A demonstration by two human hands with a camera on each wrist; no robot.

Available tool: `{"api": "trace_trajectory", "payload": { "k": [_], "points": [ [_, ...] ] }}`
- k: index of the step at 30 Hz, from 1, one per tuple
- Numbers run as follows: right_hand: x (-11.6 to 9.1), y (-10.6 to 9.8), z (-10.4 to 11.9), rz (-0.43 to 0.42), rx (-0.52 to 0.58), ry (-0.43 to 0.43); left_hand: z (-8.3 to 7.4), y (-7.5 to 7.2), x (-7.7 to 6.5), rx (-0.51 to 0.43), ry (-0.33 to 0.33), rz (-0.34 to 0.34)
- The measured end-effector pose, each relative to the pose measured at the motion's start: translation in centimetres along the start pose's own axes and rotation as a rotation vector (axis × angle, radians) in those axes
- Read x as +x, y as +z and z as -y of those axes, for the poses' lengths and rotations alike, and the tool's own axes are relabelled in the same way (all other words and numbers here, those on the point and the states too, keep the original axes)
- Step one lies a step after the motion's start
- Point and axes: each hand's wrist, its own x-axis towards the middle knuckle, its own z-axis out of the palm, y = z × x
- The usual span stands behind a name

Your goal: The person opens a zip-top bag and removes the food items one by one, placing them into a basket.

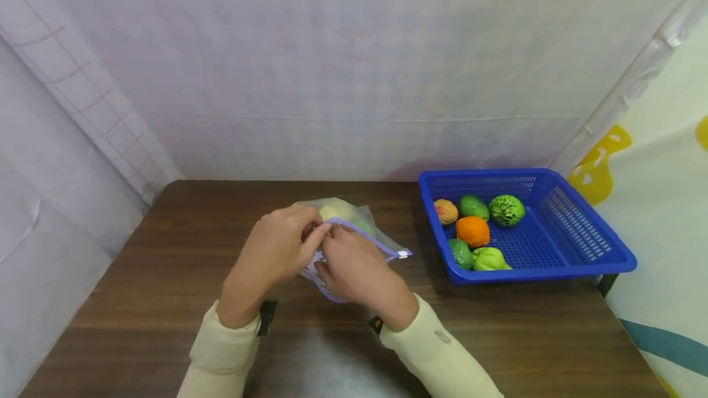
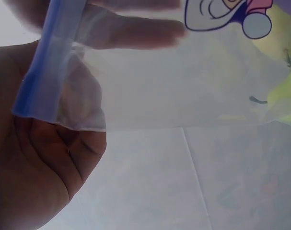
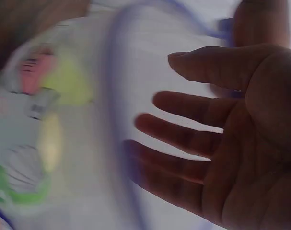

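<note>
A clear zip bag [image 1: 388,241] with a purple-blue closure strip and a white slider [image 1: 402,254] stands with its mouth toward me. Yellow and green fruit [image 2: 285,98] with short stems shows through its film, along with a printed cartoon. Fingers curled, my left hand [image 1: 275,249] pinches the bag at the closure strip by one side of the mouth. My right hand [image 1: 358,268] is at the opening; in the right wrist view its fingers [image 3: 183,129] spread nearly straight within the loop of the purple edge, holding nothing.
To the right is a blue plastic basket [image 1: 575,270], holding an orange [image 1: 472,231], a dark-striped green fruit [image 1: 506,210] and several other fruits on its left side. The brown wooden table [image 1: 166,275] ends at a curtain [image 1: 343,78] behind.
</note>
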Motion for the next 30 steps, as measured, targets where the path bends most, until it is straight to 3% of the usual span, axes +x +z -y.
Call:
{"api": "trace_trajectory", "payload": {
  "k": [7,12,21,30],
  "points": [
    [1.2,2.4,-0.6,0.085,0.061,0.179,-0.1,0.2,0.1,0.003,0.020,-0.017],
    [1.6,3.7,-1.2,0.099,0.098,0.270,-0.1,0.2,0.1,0.001,0.020,-0.020],
    [2.3,5.5,-1.5,0.144,0.084,0.288,0.2,0.1,-0.2,0.006,0.034,-0.029],
    [2.3,5.9,-2.2,0.230,0.162,0.407,0.1,0.1,-0.1,-0.014,0.027,-0.011]
  ]
}}
